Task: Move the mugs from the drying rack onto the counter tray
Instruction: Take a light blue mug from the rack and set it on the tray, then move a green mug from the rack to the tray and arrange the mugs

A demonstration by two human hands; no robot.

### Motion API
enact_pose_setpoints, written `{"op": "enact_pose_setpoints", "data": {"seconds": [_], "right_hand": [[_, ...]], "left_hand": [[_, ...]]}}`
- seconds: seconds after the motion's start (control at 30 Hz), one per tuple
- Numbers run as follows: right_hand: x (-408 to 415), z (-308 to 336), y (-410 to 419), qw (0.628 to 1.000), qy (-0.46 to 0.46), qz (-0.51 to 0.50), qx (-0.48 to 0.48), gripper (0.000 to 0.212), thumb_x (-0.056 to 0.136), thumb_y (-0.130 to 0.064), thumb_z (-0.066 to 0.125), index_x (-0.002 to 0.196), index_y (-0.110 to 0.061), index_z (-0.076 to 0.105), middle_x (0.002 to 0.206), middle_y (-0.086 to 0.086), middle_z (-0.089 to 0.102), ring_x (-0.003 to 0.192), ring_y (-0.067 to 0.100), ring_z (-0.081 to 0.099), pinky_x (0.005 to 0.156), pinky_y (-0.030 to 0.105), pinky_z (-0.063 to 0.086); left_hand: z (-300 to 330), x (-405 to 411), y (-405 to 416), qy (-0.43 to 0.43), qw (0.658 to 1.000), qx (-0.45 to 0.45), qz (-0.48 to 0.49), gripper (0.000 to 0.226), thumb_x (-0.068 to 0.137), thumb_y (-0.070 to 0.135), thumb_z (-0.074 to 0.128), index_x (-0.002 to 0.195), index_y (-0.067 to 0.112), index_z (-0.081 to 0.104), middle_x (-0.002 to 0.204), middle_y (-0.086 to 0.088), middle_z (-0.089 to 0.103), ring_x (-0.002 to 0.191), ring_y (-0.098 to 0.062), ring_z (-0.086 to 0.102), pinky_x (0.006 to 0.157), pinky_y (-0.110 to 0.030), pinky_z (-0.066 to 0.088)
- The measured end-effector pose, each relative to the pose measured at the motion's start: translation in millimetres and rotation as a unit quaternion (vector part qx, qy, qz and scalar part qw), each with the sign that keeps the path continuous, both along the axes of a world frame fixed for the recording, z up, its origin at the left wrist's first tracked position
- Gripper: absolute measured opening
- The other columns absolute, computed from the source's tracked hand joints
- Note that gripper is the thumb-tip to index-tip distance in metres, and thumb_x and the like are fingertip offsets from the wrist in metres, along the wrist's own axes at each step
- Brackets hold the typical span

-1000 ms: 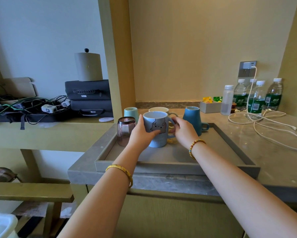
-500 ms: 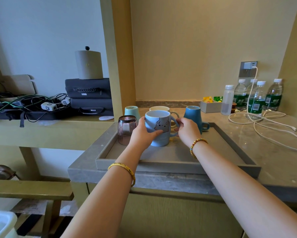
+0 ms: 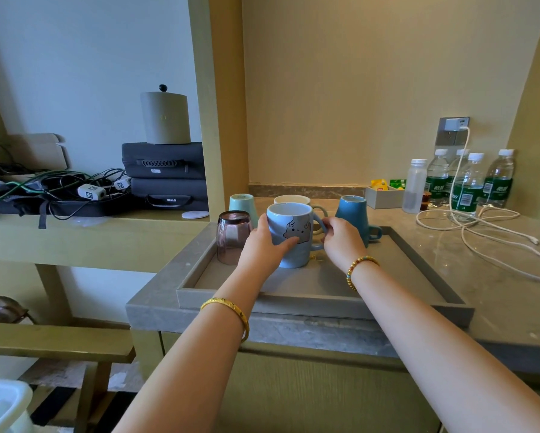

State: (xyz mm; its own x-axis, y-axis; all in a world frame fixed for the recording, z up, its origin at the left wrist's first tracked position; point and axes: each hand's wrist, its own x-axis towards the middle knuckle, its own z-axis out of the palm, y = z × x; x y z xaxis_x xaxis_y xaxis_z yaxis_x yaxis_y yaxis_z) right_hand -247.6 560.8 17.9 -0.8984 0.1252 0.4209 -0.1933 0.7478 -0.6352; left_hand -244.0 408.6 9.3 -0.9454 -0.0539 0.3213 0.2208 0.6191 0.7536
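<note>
While your left hand (image 3: 264, 245) wraps its fingers around the light blue mug (image 3: 292, 234), your right hand (image 3: 340, 242) pinches its handle; the mug stands upright in the tray (image 3: 309, 303), between both hands.

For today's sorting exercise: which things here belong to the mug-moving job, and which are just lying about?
Job: light blue mug, left hand, right hand, dark blue mug, cream mug, tray.
Lying about: water bottles, white cable, black cases.

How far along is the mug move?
Done: teal cup, cream mug, dark blue mug and purple glass on the tray. In hand: both hands, left and right, hold the light blue mug. Left: rack unseen.
</note>
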Motion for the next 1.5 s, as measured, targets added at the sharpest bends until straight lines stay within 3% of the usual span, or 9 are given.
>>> {"op": "enact_pose_setpoints", "data": {"seconds": [0.23, 0.37, 0.6, 0.7, 0.83, 1.0, 1.17, 1.33, 1.5], "right_hand": [[10, 5, -3, 0.991, 0.101, -0.047, 0.076, 0.030, 0.090, -0.003, 0.049, 0.119, -0.008, 0.054, 0.124, 0.010, 0.049, 0.107, 0.027, 0.055, 0.077, 0.032, 0.048], [26, 13, -27, 0.972, 0.196, -0.005, 0.130, 0.025, 0.087, 0.000, 0.044, 0.108, -0.006, 0.057, 0.116, 0.012, 0.051, 0.100, 0.030, 0.055, 0.063, 0.032, 0.042], [68, 22, -134, 0.943, 0.294, 0.120, 0.096, 0.021, 0.081, 0.003, 0.045, 0.097, -0.001, 0.058, 0.105, 0.018, 0.055, 0.095, 0.034, 0.054, 0.066, 0.037, 0.046], [88, 9, -195, 0.933, 0.296, 0.179, 0.096, 0.023, 0.081, 0.008, 0.045, 0.098, -0.001, 0.059, 0.105, 0.017, 0.056, 0.093, 0.031, 0.055, 0.066, 0.030, 0.043], [121, -24, -284, 0.918, 0.273, 0.269, 0.103, 0.024, 0.080, 0.009, 0.046, 0.098, 0.000, 0.059, 0.101, 0.015, 0.057, 0.088, 0.027, 0.056, 0.061, 0.029, 0.049], [163, -68, -389, 0.893, 0.194, 0.391, 0.109, 0.026, 0.083, 0.003, 0.045, 0.104, -0.007, 0.056, 0.109, 0.009, 0.055, 0.093, 0.023, 0.054, 0.064, 0.028, 0.046], [182, -108, -458, 0.867, 0.092, 0.461, 0.165, 0.027, 0.087, 0.000, 0.043, 0.108, -0.010, 0.056, 0.109, 0.009, 0.057, 0.094, 0.023, 0.056, 0.071, 0.023, 0.043], [182, -139, -494, 0.850, -0.063, 0.472, 0.226, 0.031, 0.094, -0.004, 0.036, 0.120, -0.010, 0.052, 0.124, 0.013, 0.052, 0.112, 0.027, 0.050, 0.096, 0.035, 0.043], [177, -156, -514, 0.824, -0.121, 0.472, 0.288, 0.034, 0.098, -0.012, 0.035, 0.131, -0.011, 0.046, 0.132, 0.012, 0.049, 0.116, 0.026, 0.052, 0.099, 0.038, 0.044]], "left_hand": [[9, 21, 3, 0.151, 0.983, -0.059, 0.086, 0.048, 0.094, 0.043, 0.044, 0.134, 0.017, 0.040, 0.133, -0.007, 0.047, 0.120, -0.023, 0.044, 0.086, -0.031, 0.042], [20, 44, -18, 0.234, 0.967, -0.077, 0.058, 0.033, 0.093, 0.020, 0.047, 0.126, 0.014, 0.051, 0.125, -0.008, 0.053, 0.113, -0.025, 0.047, 0.087, -0.034, 0.043], [37, 94, -126, 0.286, 0.946, -0.036, 0.149, 0.027, 0.094, 0.011, 0.044, 0.115, 0.007, 0.060, 0.114, -0.010, 0.058, 0.102, -0.025, 0.056, 0.084, -0.032, 0.046], [28, 124, -182, 0.262, 0.943, -0.064, 0.197, 0.026, 0.095, 0.014, 0.042, 0.114, 0.010, 0.060, 0.112, -0.007, 0.060, 0.100, -0.021, 0.055, 0.079, -0.027, 0.043], [6, 175, -265, 0.224, 0.934, -0.102, 0.259, 0.026, 0.094, 0.012, 0.041, 0.112, 0.011, 0.061, 0.106, -0.006, 0.063, 0.098, -0.023, 0.054, 0.081, -0.033, 0.046], [-31, 238, -373, 0.122, 0.917, -0.080, 0.371, 0.024, 0.094, 0.017, 0.042, 0.107, 0.017, 0.062, 0.096, -0.008, 0.065, 0.085, -0.027, 0.059, 0.075, -0.036, 0.051], [-77, 286, -443, 0.029, 0.898, -0.078, 0.432, 0.018, 0.091, 0.014, 0.049, 0.099, 0.014, 0.065, 0.090, -0.004, 0.064, 0.079, -0.021, 0.057, 0.063, -0.026, 0.038], [-121, 299, -480, -0.072, 0.909, -0.094, 0.400, 0.019, 0.089, 0.008, 0.051, 0.098, 0.009, 0.067, 0.102, -0.008, 0.068, 0.090, -0.022, 0.060, 0.072, -0.014, 0.043], [-156, 295, -499, -0.214, 0.898, -0.135, 0.361, 0.031, 0.089, 0.018, 0.051, 0.119, 0.017, 0.059, 0.116, -0.007, 0.064, 0.107, -0.024, 0.060, 0.090, -0.032, 0.045]]}}
